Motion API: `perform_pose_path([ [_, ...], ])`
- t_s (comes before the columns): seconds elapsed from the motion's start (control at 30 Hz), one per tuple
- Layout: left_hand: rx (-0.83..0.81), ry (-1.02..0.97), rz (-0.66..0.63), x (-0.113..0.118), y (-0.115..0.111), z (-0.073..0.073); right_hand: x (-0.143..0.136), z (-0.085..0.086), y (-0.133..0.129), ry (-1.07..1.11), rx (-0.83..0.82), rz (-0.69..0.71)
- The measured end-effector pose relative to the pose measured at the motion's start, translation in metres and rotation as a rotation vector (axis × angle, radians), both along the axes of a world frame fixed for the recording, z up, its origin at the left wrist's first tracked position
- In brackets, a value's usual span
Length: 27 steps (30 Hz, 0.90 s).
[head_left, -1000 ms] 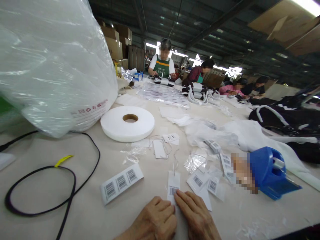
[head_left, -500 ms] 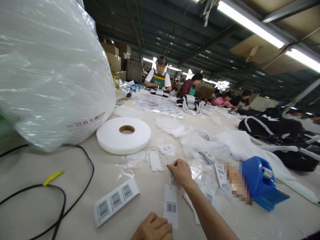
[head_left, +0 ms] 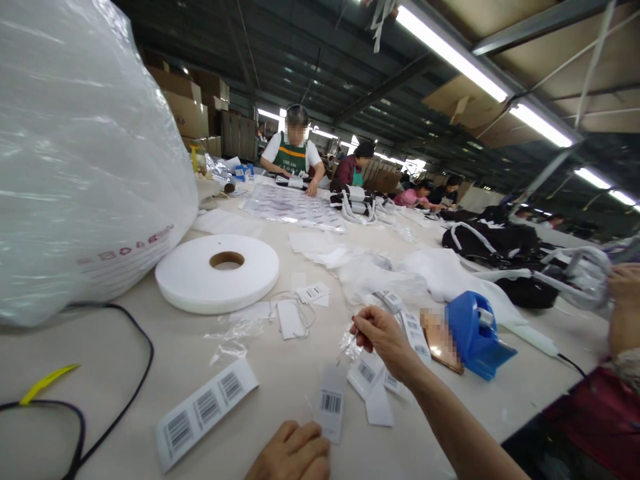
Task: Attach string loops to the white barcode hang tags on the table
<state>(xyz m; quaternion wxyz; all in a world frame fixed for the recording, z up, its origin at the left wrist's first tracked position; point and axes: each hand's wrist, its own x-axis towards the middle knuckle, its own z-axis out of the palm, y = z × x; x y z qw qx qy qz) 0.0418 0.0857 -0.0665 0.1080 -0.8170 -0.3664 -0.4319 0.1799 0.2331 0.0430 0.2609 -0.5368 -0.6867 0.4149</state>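
A white hang tag (head_left: 330,403) with a barcode stands out in front of me, its thin string running upward. My left hand (head_left: 294,452) is at the bottom edge of the view, fingers curled and closed at the tag's lower left corner. Above the tag, my right hand (head_left: 383,337) pinches the string between thumb and forefinger. Beside the tag, to the right, lie a loose barcode card (head_left: 366,373) and other white cards. A strip of barcode stickers (head_left: 207,413) rests to the left. Another blank-faced tag (head_left: 290,319) with looped strings lies farther back.
A large white roll (head_left: 175,283) and a big plastic bag (head_left: 85,167) occupy the left, near a black cable (head_left: 143,393). On the right are a blue tape dispenser (head_left: 465,327), a phone (head_left: 443,347) and black bags (head_left: 495,243). A co-worker's hand (head_left: 625,307) enters at right.
My view has turned to the right. My right hand has moved away from the blank-faced tag, and the barcode tag's string stays with it. A co-worker's arm has appeared at the right edge.
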Motion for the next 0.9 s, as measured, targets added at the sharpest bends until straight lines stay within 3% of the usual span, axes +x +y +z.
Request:
perform_pose_path([
  [0.1, 0.1, -0.092, 0.016, 0.002, 0.001, -0.002, 0.021, 0.01, -0.008, 0.117, 0.023, -0.059],
  [0.2, 0.149, -0.155, 0.017, 0.003, 0.002, -0.01, 0.039, 0.01, -0.005, 0.142, 0.054, -0.138],
  [0.4, 0.023, -0.119, -0.042, 0.002, 0.0, -0.021, 0.071, -0.009, 0.017, 0.013, 0.116, -0.315],
  [0.5, 0.0, -0.158, -0.056, -0.003, -0.002, -0.017, 0.082, -0.012, 0.018, -0.07, 0.255, -0.41],
  [0.57, -0.125, -0.237, -0.1, -0.008, -0.006, -0.008, 0.082, -0.008, 0.01, -0.076, 0.367, -0.448],
  [0.63, -0.419, -0.407, -0.106, -0.013, -0.011, 0.005, 0.076, -0.004, -0.007, -0.047, 0.408, -0.403],
  [0.73, -0.966, -0.791, -0.085, -0.012, -0.017, 0.027, 0.057, -0.004, -0.046, 0.022, 0.316, -0.176],
  [0.8, -1.131, -1.023, -0.179, -0.006, -0.02, 0.038, 0.044, -0.011, -0.075, 0.104, 0.162, 0.021],
  [0.9, -1.178, -1.228, -0.311, 0.005, -0.022, 0.049, 0.031, -0.025, -0.106, 0.309, -0.092, 0.181],
])
